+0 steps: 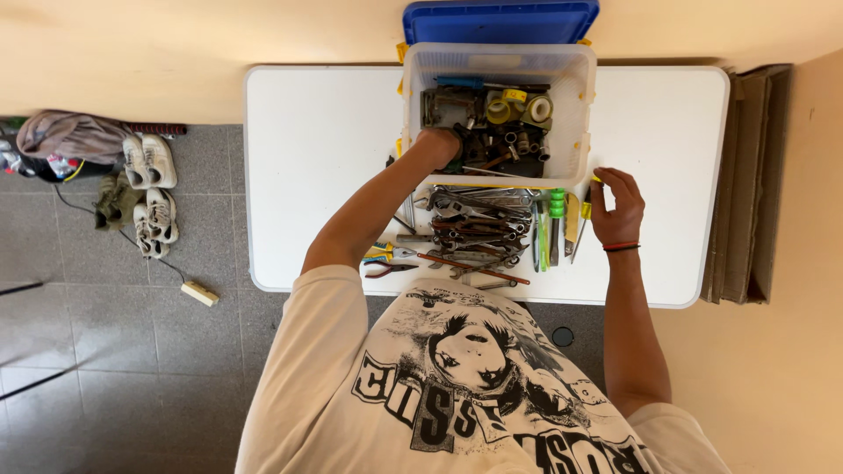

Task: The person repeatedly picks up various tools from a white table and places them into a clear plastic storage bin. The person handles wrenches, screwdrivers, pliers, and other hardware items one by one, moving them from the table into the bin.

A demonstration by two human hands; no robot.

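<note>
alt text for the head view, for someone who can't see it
Seen from above, a person's left hand reaches into a clear bin of tools on a white table; the right hand rests beside wrenches and screwdrivers.

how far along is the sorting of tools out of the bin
Done: wrenches, screwdrivers and pliers lie in rows on the white table. In hand: the left hand reaches into the clear bin; the right hand rests by the screwdrivers. Left: tape rolls and metal parts remain inside.

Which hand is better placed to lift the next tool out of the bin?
Left. The left hand is inside the clear bin among tools; the right hand sits outside on the table.
</note>
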